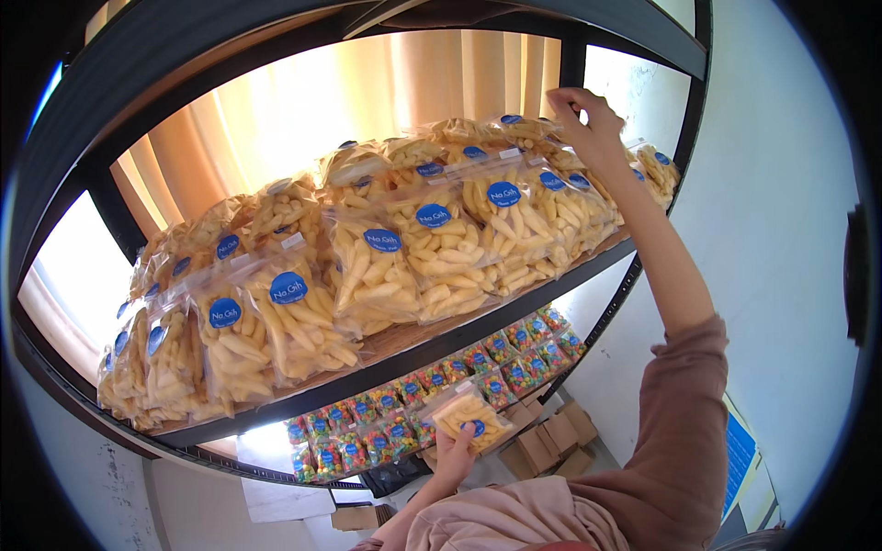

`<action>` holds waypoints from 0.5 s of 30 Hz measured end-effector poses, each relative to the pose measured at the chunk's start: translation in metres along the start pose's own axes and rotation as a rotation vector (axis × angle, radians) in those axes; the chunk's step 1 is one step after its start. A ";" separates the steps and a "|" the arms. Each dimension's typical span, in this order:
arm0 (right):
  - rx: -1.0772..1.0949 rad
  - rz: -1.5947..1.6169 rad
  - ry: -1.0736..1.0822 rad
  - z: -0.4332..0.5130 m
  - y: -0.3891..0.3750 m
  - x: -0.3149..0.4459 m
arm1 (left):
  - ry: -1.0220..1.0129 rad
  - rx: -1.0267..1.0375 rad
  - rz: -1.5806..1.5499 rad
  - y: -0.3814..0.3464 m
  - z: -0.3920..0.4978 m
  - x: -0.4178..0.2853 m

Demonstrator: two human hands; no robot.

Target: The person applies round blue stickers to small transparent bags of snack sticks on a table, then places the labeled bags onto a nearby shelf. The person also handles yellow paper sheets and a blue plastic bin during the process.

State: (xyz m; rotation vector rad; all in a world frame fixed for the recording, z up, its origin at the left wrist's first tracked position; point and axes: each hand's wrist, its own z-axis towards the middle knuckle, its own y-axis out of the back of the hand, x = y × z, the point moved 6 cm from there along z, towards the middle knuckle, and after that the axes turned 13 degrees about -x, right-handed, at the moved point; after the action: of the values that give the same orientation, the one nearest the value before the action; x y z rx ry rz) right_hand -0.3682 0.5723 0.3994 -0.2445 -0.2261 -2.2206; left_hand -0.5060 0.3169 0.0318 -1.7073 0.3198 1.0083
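Note:
My left hand [455,451] grips a clear plastic bag of pale yellow puffed snacks [475,420] with a blue round sticker, low in front of me, thumb over the sticker. Raised at the upper right, my right hand [589,124] is above the back bags at the shelf's right end, with fingers curled and thumb near them; nothing plain shows in it. On the wooden shelf [393,337] stand rows of larger clear bags of similar snacks [441,255], upright or leaning, each with a blue sticker. More bags are piled behind them.
The rack has a black metal frame [441,363]. Small bags of multicoloured snacks [379,441] fill a lower shelf. Cardboard boxes [544,444] and a black plastic bag [393,475] lie below. Behind the rack hangs a beige curtain [427,76]; a pale wall [765,227] is at right.

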 end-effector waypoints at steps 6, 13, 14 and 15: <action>0.499 0.470 0.464 -0.137 0.087 0.104 | -0.350 0.158 0.242 0.002 0.012 -0.016; 0.852 0.483 0.379 -0.220 0.097 0.138 | -0.491 0.308 0.150 -0.045 0.007 -0.043; 0.844 0.486 0.390 -0.216 0.098 0.134 | -0.504 0.291 0.115 -0.052 0.006 -0.047; 0.848 0.494 0.397 -0.211 0.099 0.130 | -0.502 0.251 0.081 -0.055 0.004 -0.049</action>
State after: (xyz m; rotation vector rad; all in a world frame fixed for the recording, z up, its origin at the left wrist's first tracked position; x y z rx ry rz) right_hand -0.3892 0.3617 0.2369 0.5423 -0.7613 -1.4797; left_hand -0.5019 0.3293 0.1046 -1.1771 0.1769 1.3541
